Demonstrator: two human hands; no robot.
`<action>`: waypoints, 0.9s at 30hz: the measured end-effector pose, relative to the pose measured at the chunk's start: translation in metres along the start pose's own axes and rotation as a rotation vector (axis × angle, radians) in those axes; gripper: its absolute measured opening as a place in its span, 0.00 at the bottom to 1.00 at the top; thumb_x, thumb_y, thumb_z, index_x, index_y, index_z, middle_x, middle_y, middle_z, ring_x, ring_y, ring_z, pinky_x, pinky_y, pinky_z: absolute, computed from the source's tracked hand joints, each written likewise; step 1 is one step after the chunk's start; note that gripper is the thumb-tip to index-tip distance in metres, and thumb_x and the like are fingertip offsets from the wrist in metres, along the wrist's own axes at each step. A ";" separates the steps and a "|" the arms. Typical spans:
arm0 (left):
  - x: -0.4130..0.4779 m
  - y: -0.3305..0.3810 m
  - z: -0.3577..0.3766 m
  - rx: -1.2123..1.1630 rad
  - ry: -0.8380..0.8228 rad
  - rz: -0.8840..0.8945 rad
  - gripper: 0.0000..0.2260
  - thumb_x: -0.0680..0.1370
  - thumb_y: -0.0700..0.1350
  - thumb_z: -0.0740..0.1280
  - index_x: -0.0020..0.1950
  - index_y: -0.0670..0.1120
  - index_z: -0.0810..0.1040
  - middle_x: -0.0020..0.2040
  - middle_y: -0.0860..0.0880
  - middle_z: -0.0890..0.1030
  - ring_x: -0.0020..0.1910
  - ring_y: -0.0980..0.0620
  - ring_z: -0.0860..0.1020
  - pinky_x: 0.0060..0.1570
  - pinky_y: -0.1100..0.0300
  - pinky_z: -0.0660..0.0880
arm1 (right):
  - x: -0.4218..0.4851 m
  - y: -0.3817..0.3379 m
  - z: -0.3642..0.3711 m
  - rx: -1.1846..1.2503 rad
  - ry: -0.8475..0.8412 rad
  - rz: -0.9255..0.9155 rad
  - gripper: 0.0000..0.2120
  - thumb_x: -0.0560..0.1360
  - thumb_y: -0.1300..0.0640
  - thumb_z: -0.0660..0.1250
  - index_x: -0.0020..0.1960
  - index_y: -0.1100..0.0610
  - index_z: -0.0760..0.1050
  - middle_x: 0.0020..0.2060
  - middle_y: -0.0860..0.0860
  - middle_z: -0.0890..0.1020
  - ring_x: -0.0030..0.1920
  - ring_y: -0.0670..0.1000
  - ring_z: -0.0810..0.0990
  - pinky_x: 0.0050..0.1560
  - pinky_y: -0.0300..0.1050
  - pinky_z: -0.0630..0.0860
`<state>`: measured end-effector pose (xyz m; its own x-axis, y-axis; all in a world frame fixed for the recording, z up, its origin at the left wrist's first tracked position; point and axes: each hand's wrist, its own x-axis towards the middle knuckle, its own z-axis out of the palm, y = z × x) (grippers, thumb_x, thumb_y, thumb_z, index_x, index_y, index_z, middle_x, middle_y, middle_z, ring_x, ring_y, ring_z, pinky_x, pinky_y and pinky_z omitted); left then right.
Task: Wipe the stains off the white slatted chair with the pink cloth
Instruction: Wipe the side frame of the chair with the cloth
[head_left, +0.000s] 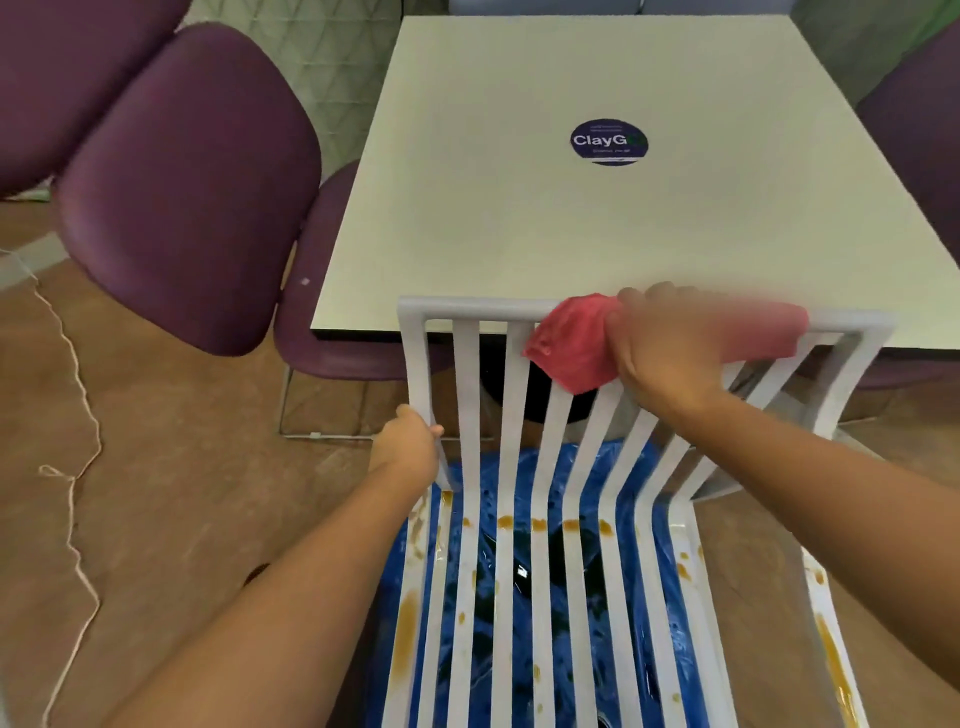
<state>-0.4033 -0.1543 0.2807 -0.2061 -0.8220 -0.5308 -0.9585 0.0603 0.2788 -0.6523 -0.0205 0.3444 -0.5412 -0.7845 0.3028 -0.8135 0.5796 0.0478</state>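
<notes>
Head view, looking down. The left hand (408, 441) has its grip clamped round the left upright of a white slatted chair (466, 374), probably to steady it. The right hand (670, 353), its grip clamped on a bunched pink cloth (571, 348), presses it on the top rail, near the white counter (519, 218). Brown stains (405, 623) mark the seat slats. A blue sheet (376, 701) below likely catches drips. The right hand and cloth are blurred. The chair's legs and seat front are cut off.
</notes>
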 end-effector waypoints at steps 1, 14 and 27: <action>0.000 -0.001 -0.001 -0.003 -0.003 0.011 0.16 0.84 0.50 0.62 0.65 0.39 0.69 0.60 0.38 0.78 0.59 0.38 0.78 0.52 0.47 0.75 | 0.003 -0.015 -0.002 0.006 -0.014 -0.009 0.21 0.84 0.43 0.49 0.60 0.54 0.74 0.53 0.57 0.79 0.53 0.62 0.75 0.63 0.63 0.64; -0.007 -0.063 0.003 -0.902 -0.199 0.035 0.15 0.83 0.57 0.60 0.50 0.49 0.80 0.52 0.43 0.84 0.55 0.43 0.83 0.58 0.45 0.79 | 0.019 -0.149 -0.009 0.059 -0.123 -0.158 0.21 0.84 0.41 0.48 0.67 0.51 0.70 0.57 0.58 0.78 0.59 0.63 0.75 0.65 0.67 0.64; 0.004 -0.034 -0.082 -1.185 -0.055 0.348 0.29 0.82 0.53 0.66 0.81 0.52 0.58 0.69 0.54 0.73 0.68 0.54 0.73 0.68 0.51 0.72 | 0.039 -0.211 -0.010 0.022 -0.114 -0.527 0.22 0.83 0.39 0.47 0.68 0.42 0.72 0.62 0.56 0.75 0.59 0.61 0.74 0.61 0.60 0.67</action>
<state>-0.3549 -0.2060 0.3347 -0.4497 -0.8384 -0.3080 -0.0868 -0.3021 0.9493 -0.4997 -0.1710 0.3559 -0.0772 -0.9874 0.1380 -0.9845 0.0973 0.1456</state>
